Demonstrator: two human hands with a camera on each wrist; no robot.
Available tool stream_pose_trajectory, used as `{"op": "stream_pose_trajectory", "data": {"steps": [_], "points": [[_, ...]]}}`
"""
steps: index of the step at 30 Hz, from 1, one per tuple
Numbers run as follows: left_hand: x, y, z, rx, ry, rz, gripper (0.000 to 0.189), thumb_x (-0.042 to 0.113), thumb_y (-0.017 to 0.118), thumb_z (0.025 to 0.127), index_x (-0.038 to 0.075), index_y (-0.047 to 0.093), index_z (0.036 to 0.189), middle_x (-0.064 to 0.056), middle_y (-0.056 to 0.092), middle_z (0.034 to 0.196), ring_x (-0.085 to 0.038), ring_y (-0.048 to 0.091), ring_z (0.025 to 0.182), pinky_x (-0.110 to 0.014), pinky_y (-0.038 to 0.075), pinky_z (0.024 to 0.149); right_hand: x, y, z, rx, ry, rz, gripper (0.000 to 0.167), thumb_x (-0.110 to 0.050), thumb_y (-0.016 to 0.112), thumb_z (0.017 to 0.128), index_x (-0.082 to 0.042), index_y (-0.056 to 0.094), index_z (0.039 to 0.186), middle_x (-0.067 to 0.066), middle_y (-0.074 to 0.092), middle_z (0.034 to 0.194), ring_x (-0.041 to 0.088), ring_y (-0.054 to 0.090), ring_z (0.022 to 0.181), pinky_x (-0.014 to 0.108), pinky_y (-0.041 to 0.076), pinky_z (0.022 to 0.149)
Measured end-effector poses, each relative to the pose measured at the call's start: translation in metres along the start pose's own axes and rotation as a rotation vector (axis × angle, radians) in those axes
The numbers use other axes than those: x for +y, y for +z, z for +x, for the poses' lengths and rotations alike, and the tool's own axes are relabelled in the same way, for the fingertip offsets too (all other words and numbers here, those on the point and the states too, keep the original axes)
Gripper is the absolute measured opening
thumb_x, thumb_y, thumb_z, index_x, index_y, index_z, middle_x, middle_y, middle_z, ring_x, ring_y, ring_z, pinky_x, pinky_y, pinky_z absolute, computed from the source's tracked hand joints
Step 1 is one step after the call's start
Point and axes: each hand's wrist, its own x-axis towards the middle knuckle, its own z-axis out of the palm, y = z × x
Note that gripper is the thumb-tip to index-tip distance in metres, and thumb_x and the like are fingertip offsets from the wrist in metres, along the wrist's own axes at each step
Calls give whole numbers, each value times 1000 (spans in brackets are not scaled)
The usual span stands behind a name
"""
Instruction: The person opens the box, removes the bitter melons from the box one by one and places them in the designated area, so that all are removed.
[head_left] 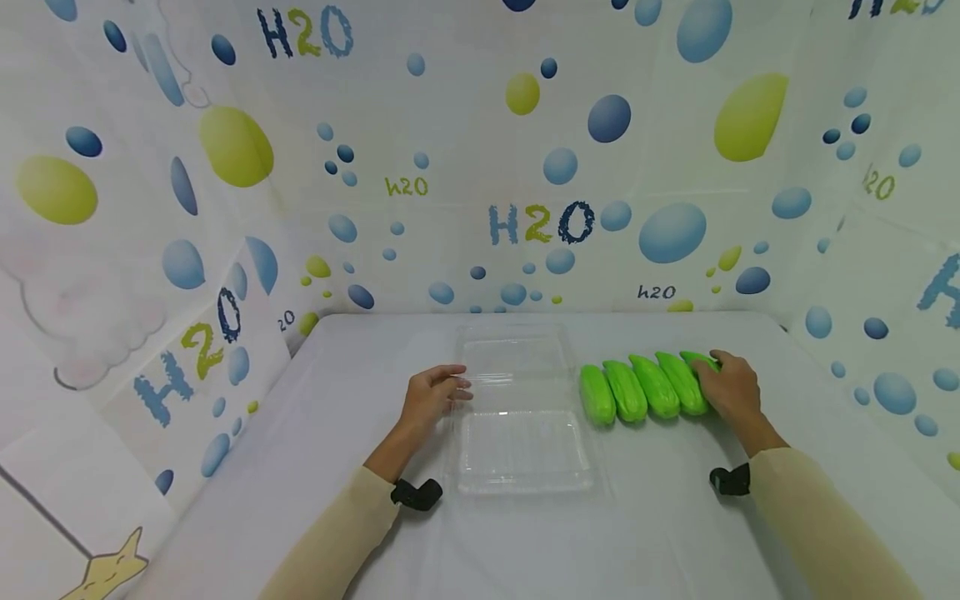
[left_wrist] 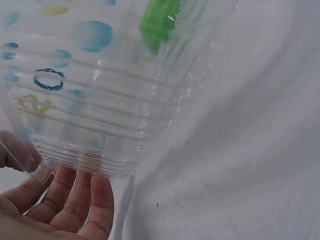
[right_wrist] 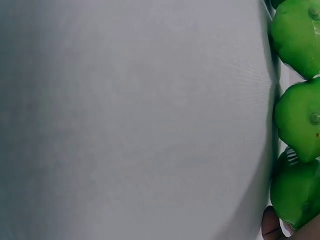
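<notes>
Toward the middle of the table lies a clear plastic clamshell box point(head_left: 522, 454), its lid and base folded flat apart. My left hand point(head_left: 431, 400) is at its left side, loosely bent fingers point(left_wrist: 100, 200) touching the ribbed plastic edge. Right of the box, several bright green, ridged, long vegetable-shaped pieces point(head_left: 628, 392) lie side by side in a slanting row. My right hand point(head_left: 731, 385) grips the rightmost green piece point(head_left: 697, 358), covering most of it. Rounded ends of green pieces point(right_wrist: 299, 117) show in the right wrist view, with a fingertip beside the lowest one.
A white cloth point(head_left: 660, 525) covers the table. Behind and beside it hang white sheets point(head_left: 457, 108) printed with blue and yellow-green bubbles and lettering. A black wrist camera point(head_left: 418, 495) sits on my left wrist, another black wrist camera point(head_left: 729, 481) on my right.
</notes>
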Motion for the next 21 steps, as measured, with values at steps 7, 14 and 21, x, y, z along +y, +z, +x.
{"op": "stream_pose_trajectory", "data": {"steps": [7, 14, 21], "points": [[1, -1, 2, 21, -19, 11, 33, 11, 57, 101, -1, 64, 131, -16, 73, 110, -26, 72, 95, -31, 61, 81, -3, -1, -3, 36, 9, -9, 70, -40, 40, 104, 12, 36, 149, 39, 41, 145, 56, 39, 133, 65, 37, 109], [2, -8, 6, 44, -37, 33, 38, 13, 58, 98, 4, 61, 135, -20, 69, 113, -29, 67, 94, -33, 61, 74, -15, 6, -7, 123, 10, -47, 71, -44, 45, 102, 9, 40, 148, 37, 43, 144, 56, 36, 131, 71, 32, 101], [10, -22, 9, 92, -67, 160, 51, 16, 56, 91, 5, 54, 141, -22, 60, 123, -33, 61, 101, -35, 60, 74, -46, 17, -19, 192, -123, 17, 63, -43, 52, 101, 4, 49, 144, 33, 47, 143, 54, 31, 137, 73, 27, 98]]}}
